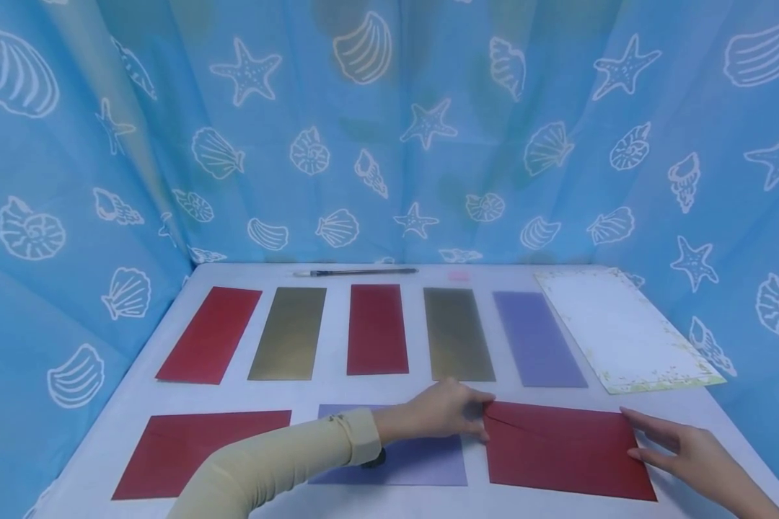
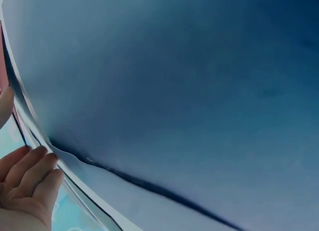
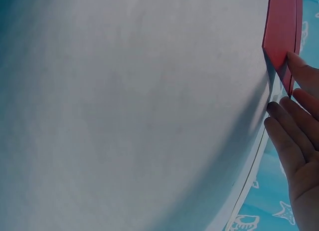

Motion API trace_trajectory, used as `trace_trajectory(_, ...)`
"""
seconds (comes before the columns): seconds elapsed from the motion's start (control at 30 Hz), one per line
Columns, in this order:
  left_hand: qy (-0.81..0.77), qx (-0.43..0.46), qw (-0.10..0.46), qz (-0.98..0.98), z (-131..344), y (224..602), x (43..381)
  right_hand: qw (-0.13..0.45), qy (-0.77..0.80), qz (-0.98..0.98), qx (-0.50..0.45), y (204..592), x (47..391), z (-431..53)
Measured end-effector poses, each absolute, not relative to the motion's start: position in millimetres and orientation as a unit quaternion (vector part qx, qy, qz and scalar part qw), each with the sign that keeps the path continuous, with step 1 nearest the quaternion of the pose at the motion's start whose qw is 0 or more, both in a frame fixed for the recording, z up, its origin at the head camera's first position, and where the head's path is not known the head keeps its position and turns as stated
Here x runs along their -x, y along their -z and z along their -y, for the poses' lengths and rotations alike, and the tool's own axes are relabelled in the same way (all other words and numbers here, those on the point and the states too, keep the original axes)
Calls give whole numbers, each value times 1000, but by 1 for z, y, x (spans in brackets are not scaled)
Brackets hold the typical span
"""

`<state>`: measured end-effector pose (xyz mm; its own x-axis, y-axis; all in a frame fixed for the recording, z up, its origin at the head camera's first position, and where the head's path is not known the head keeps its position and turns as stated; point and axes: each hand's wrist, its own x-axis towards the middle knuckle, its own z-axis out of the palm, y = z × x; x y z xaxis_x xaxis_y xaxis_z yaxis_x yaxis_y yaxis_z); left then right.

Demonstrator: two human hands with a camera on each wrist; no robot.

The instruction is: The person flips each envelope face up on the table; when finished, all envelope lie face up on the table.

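Observation:
A red envelope [image 1: 561, 448] with a flap line along its upper edge is at the front right of the table, between both hands. My left hand [image 1: 443, 412] pinches its left edge near the upper corner. On the opposite side, my right hand [image 1: 691, 443] holds the right edge, one finger at the upper corner and the thumb lower down. In the right wrist view the thumb lies on the envelope's red face [image 3: 281, 34], with the other fingers beyond its edge. Beneath my left forearm, a purple envelope [image 1: 422, 465] is partly covered, with a small dark object [image 1: 374, 459] beside the cuff.
Another red envelope [image 1: 195, 450] lies at front left. Behind stand a row of red [image 1: 210, 335], gold [image 1: 288, 335] and purple [image 1: 539, 339] envelopes. A floral-bordered sheet [image 1: 630, 328] lies at right. A brush-like stick [image 1: 363, 272] and pink block [image 1: 458, 275] are at the back edge.

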<state>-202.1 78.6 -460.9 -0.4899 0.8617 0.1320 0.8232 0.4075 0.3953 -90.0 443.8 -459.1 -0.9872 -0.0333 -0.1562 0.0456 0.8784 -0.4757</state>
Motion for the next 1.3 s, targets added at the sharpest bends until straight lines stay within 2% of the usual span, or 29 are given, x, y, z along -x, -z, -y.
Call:
trace_trajectory(0.17,-196,-510,29,-837,-78,460,201,76,238,-968,-2,459,89,-443)
trace_trajectory(0.4,-206,-518,33,-829,-74,453,200,81,229,-970,1,453,85,-442)
trace_trajectory(0.6,-252,-533,84,-803,-71,443,189,90,237,-967,8,440,75,-436)
trace_trajectory(0.77,-233,-562,134,-782,-69,444,171,152,287,-946,-2,438,66,-431)
trace_trajectory(0.97,-198,-601,127,-764,-67,447,157,200,321,-926,13,448,59,-429)
trace_trajectory(1.3,-173,-608,112,-766,-66,452,153,204,305,-929,52,454,60,-432)
